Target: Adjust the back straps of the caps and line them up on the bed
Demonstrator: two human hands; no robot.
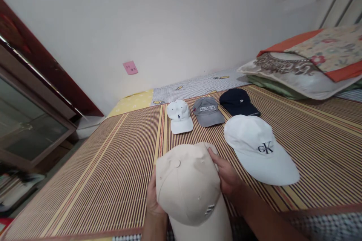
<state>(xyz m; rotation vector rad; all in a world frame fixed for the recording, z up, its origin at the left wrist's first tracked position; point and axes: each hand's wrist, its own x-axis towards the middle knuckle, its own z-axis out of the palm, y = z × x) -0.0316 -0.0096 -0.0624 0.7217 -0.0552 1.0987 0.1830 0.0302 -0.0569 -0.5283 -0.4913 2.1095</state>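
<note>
A beige baseball cap [183, 184] is held between my two hands near the front edge of the bed, its brim toward me. My left hand [154, 196] grips the cap's left side, the fingers partly hidden behind it. On the right side, my right hand [226, 171] has its thumb on the cap's outside, and its other fingers are mostly hidden. Beyond lie a small white cap [179, 115], a grey cap [207, 111] with lettering and a dark navy cap [237, 101]. To the right of my right hand rests a larger white cap [254, 147] with dark letters.
A striped bamboo mat [113, 169] covers the bed, with a checked sheet [195, 83] showing along the wall. Pillows [294, 71] are stacked at the back right. A glass-fronted cabinet [28, 124] stands at the left. A pink note [130, 67] is on the wall.
</note>
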